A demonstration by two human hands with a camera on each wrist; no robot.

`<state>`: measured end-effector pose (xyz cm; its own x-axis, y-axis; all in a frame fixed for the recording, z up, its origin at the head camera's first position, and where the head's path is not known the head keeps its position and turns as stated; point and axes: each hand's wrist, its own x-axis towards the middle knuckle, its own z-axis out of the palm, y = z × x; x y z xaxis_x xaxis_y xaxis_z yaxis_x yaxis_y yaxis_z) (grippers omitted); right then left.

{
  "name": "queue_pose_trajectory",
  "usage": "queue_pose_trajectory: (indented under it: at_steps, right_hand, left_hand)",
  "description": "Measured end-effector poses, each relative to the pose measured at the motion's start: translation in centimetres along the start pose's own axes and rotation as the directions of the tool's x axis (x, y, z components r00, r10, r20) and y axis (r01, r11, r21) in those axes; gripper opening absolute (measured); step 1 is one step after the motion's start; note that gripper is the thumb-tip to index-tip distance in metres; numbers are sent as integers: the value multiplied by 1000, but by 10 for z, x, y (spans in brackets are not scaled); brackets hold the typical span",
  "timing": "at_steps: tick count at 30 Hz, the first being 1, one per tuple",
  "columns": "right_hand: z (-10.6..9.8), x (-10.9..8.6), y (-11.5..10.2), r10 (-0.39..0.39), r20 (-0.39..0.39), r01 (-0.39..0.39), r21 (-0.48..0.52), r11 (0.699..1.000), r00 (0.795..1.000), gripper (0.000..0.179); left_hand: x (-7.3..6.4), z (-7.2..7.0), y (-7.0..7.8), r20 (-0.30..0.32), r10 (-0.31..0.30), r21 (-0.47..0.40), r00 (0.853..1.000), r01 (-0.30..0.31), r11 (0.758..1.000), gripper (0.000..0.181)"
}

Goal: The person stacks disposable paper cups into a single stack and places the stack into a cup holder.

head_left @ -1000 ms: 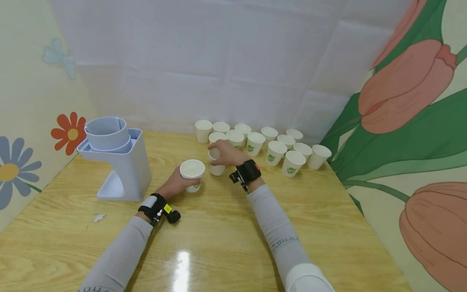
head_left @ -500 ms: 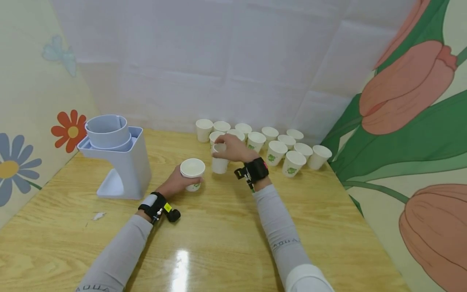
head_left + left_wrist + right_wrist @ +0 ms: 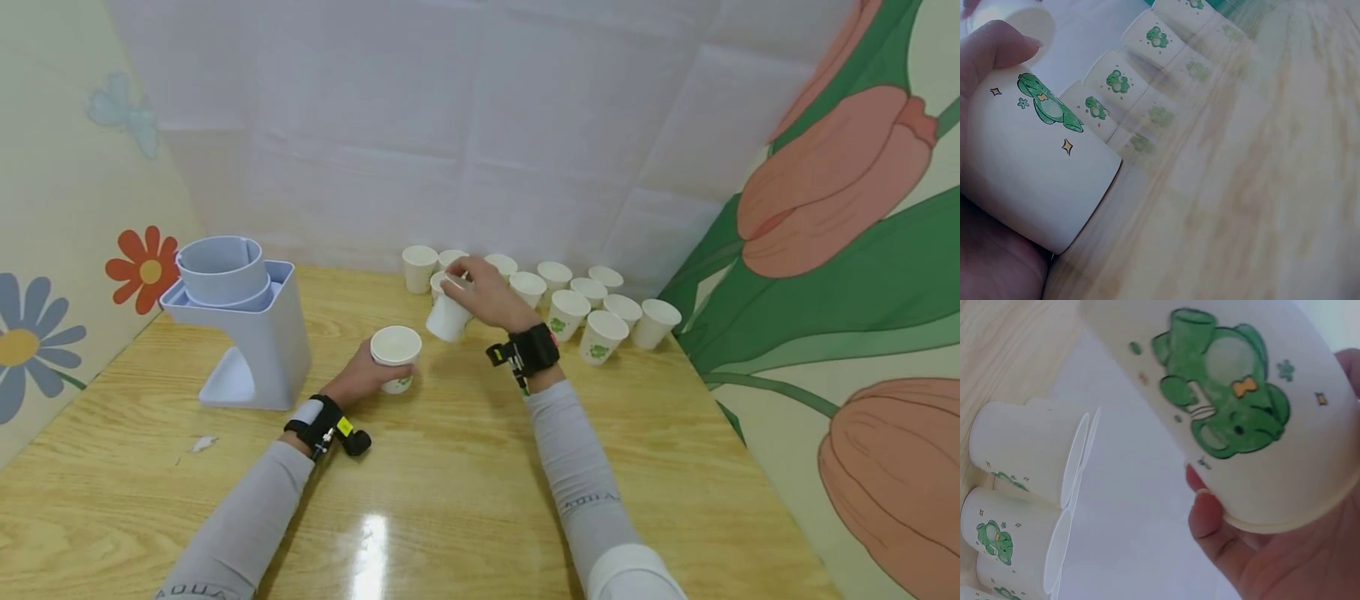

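Note:
My left hand (image 3: 358, 380) grips a white paper cup (image 3: 395, 347) upright at the middle of the table; a second rim line suggests another cup nested in it. In the left wrist view this cup (image 3: 1029, 162) has a green cartoon animal printed on it, and its base is at the tabletop. My right hand (image 3: 491, 293) holds another paper cup (image 3: 447, 319) near its rim with thumb and fingers. That cup is tilted, its base swung leftward, raised off the table. The right wrist view shows the green bear print on this cup (image 3: 1229, 394) close up.
Several upright paper cups (image 3: 567, 313) stand in loose rows at the back right, just behind my right hand. A pale blue plastic stand (image 3: 281, 350) with a round container (image 3: 222, 271) on top is at the left. A white scrap (image 3: 202, 444) lies on the wooden table (image 3: 420, 500).
My right hand has raised its cup from near the table and tilted it, with the base toward the left. The left hand and its cup stay in place.

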<state>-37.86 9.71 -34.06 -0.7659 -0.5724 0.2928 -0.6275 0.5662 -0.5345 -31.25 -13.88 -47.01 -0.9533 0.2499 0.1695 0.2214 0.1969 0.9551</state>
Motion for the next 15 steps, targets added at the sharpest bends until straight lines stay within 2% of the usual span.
queue_pose_trajectory:
  at_steps: [7, 10, 15]
  right_hand:
    - [3, 1, -6, -140, -75, 146, 77, 986, 987, 33]
    - [7, 2, -11, -197, -84, 204, 85, 975, 977, 31]
    - [14, 3, -19, -247, -82, 255, 105, 961, 966, 30]
  left_hand:
    - [-1, 0, 2, 9, 6, -5, 1000, -6, 1000, 63]
    - [-1, 0, 3, 15, 12, -4, 1000, -12, 1000, 63]
    - [-1, 0, 2, 21, 25, -1, 999, -25, 1000, 65]
